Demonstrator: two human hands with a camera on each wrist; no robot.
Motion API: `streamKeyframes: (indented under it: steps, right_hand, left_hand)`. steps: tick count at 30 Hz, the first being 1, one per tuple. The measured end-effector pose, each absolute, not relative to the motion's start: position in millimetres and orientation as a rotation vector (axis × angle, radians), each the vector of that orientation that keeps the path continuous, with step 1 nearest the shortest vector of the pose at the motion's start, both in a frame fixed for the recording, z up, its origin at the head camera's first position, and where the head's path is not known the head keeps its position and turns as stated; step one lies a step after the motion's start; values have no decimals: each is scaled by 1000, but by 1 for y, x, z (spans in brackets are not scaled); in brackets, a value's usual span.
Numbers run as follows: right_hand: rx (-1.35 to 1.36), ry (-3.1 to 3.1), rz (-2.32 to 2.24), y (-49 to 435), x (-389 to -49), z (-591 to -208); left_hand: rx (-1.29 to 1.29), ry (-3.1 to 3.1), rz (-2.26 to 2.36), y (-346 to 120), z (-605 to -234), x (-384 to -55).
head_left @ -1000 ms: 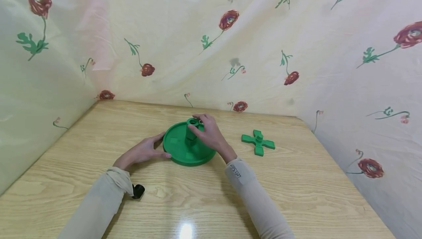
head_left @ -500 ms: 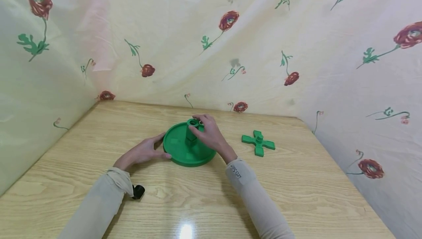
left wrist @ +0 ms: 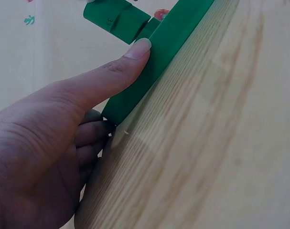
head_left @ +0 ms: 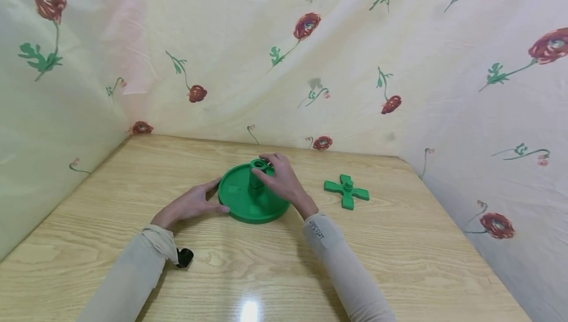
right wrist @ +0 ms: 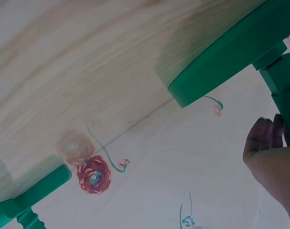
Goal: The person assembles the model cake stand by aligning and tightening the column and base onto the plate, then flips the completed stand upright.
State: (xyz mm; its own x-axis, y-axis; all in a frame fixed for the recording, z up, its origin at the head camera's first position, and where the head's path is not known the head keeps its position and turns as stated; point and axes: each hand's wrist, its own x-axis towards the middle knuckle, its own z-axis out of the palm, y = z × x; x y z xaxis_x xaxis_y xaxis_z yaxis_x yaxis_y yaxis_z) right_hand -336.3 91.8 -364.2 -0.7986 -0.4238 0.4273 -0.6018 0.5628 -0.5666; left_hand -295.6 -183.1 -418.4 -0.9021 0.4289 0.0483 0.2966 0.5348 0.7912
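Note:
A round green dish with a raised rim lies on the wooden table. From its middle rises an upright green post with a hollow collar at the top. My left hand holds the dish's left edge, its thumb against the rim in the left wrist view and the other fingers round the far side. My right hand grips the post near its top, thumb in front and fingers behind. In the right wrist view, the post meets a narrower stub on the dish, and the fingertips are at its upper end.
To the right of the dish lies a green four-armed cross piece with a stub pointing up; the stub looks threaded in the right wrist view. A black object sits at the left cuff. Flowered cloth hangs behind and along both sides.

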Motion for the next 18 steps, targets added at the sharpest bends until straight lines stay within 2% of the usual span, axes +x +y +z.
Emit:
streamKeyframes:
  steps: [10, 18]
  right_hand:
    - [903, -2525, 1094, 92, -338, -364]
    - [843, -2560, 1101, 91, -337, -363]
  left_hand:
    - [643, 2617, 1308, -184, -418, -295]
    - [628, 2604, 1326, -183, -417, -295]
